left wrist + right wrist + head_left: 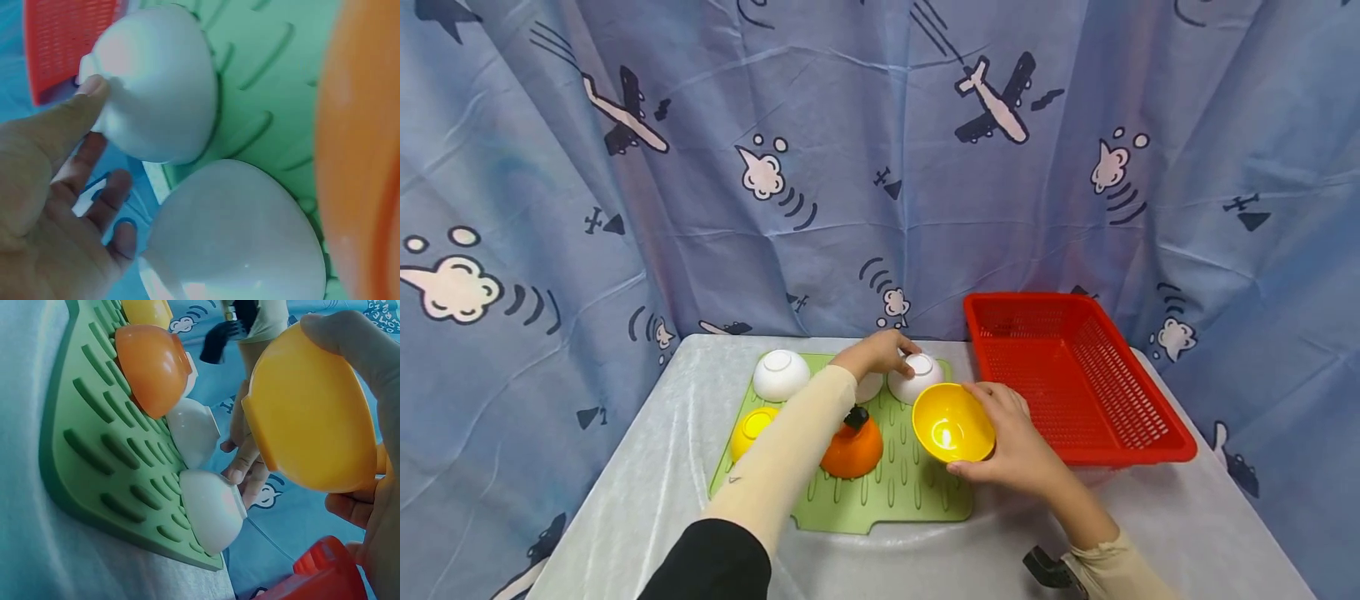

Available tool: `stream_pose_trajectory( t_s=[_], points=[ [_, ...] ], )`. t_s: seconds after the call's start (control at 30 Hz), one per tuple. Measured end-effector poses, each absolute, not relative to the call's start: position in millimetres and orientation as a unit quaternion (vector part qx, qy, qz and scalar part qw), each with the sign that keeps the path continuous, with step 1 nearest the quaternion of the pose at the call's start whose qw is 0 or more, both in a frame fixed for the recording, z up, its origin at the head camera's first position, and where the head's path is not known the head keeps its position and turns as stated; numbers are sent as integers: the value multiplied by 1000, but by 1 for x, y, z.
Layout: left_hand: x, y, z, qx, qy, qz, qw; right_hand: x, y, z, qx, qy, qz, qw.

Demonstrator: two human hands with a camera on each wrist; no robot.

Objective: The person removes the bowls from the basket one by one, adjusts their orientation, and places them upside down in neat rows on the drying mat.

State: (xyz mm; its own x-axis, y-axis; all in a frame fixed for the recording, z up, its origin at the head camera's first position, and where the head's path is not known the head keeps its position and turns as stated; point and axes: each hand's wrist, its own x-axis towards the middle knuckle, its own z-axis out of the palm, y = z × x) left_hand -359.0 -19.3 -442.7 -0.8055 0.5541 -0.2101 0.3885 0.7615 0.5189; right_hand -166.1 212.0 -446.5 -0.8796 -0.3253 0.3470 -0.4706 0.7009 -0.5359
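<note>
A yellow bowl [953, 423] is held up by my right hand [1018, 442], with the thumb on one side and fingers on the other; its hollow faces the head camera. My left hand [878, 353] reaches across to an upside-down white bowl [917, 385] at the mat's far right corner. In the left wrist view the thumb and a finger pinch that white bowl [162, 87] at its foot ring. Beside it a second white bowl [240, 231] lies upside down, partly hidden by the left hand in the head view. An orange bowl [853, 454] sits nearer, under the left wrist.
Bowls stand upside down on a green ridged drying mat [902, 504]. Another white bowl [781, 375] and another yellow bowl [749, 432] are at its left; the left forearm partly covers the yellow one. A red perforated basket [1075, 457] stands at the right, before a blue patterned curtain [850, 167].
</note>
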Motion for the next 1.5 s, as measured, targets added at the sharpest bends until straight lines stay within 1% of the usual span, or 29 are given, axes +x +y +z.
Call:
stream_pose_trajectory(
  t_s=[0.2, 0.27, 0.33, 0.43, 0.53, 0.67, 0.73, 0.83, 1.0, 1.27, 1.37, 1.5],
  points=[
    [-352, -31, -431, 299, 901, 238, 205, -164, 208, -447, 226, -912, 321, 119],
    [-344, -37, -423, 311, 896, 248, 196, -163, 208, -446, 228, -911, 321, 120],
    [-333, -45, -414, 319, 893, 266, 175, -163, 207, -446, 230, -911, 321, 120],
    [-310, -63, -395, 316, 886, 309, 139, -163, 206, -446, 233, -910, 321, 119],
    [-279, -82, -381, 300, 874, 364, 115, -162, 205, -445, 238, -908, 324, 120],
    [-234, -102, -379, 268, 859, 426, 97, -162, 202, -444, 253, -901, 328, 126],
    [-213, -108, -386, 247, 848, 457, 104, -162, 200, -443, 260, -899, 326, 132],
    [-186, -112, -400, 218, 828, 500, 132, -158, 198, -440, 268, -897, 325, 135],
    [-155, -110, -417, 199, 787, 556, 177, -149, 194, -434, 273, -892, 335, 133],
    [-144, -95, -428, 186, 722, 615, 257, -138, 191, -427, 282, -884, 350, 130],
    [-143, -94, -433, 182, 714, 619, 272, -136, 190, -426, 294, -880, 350, 128],
    [-143, -91, -435, 187, 713, 618, 275, -135, 189, -424, 296, -880, 347, 131]
  ],
)
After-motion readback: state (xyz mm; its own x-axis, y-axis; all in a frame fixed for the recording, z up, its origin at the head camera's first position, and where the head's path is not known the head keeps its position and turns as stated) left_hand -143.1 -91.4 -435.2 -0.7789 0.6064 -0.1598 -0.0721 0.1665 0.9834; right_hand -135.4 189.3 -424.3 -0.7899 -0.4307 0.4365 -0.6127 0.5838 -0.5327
